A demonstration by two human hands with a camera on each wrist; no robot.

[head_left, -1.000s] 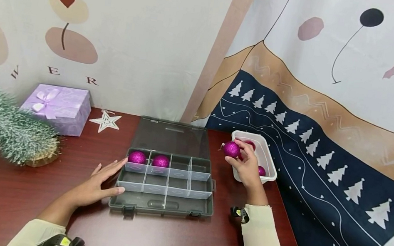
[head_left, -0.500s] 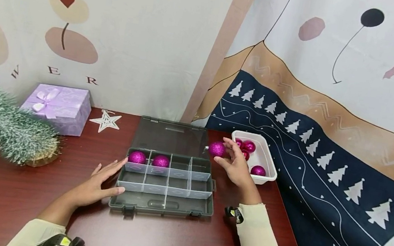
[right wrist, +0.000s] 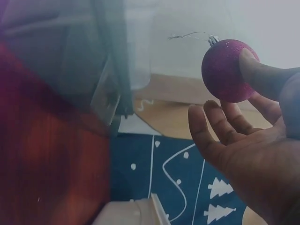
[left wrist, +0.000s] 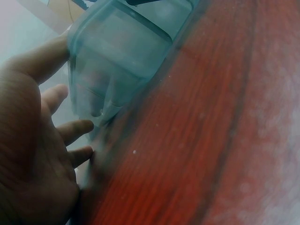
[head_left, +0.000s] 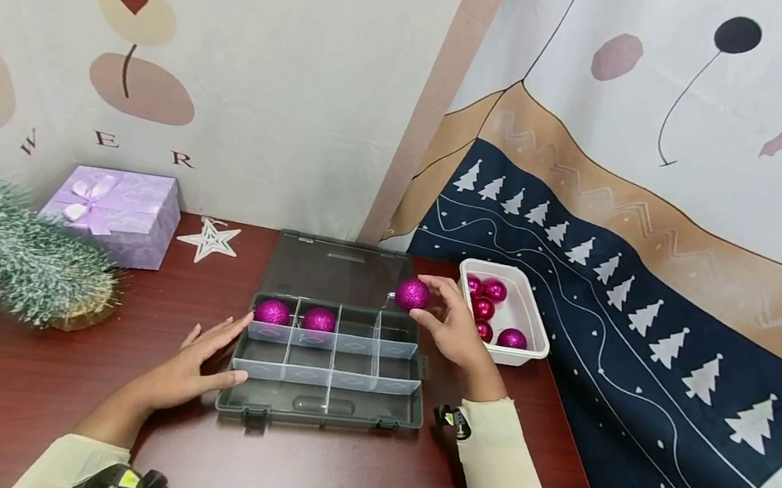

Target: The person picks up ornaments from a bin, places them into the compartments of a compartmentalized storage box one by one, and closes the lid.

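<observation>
Between thumb and fingers my right hand (head_left: 453,324) pinches a glittery magenta Christmas bauble (head_left: 411,294), held over the back right of the divided box. In the right wrist view the bauble (right wrist: 229,70) shows its silver cap and thin wire hook. The grey see-through organizer box (head_left: 320,401) lies with its lid (head_left: 335,269) folded back. Two glitter baubles, a left one (head_left: 272,311) and a right one (head_left: 319,319), sit in its back row. My left hand (head_left: 189,370) rests with spread fingers at the box's left side, thumb on the edge.
A white tub (head_left: 533,322) with several magenta baubles stands right of the box. At the back left are a white star (head_left: 209,242), a purple gift box (head_left: 117,214) and a frosted miniature tree (head_left: 1,239). Printed cloth (head_left: 578,304) borders the table's right side.
My right hand has carried the bauble left from the white tub to over the organizer box, uncovering more baubles in the tub. My left hand has stayed in place.
</observation>
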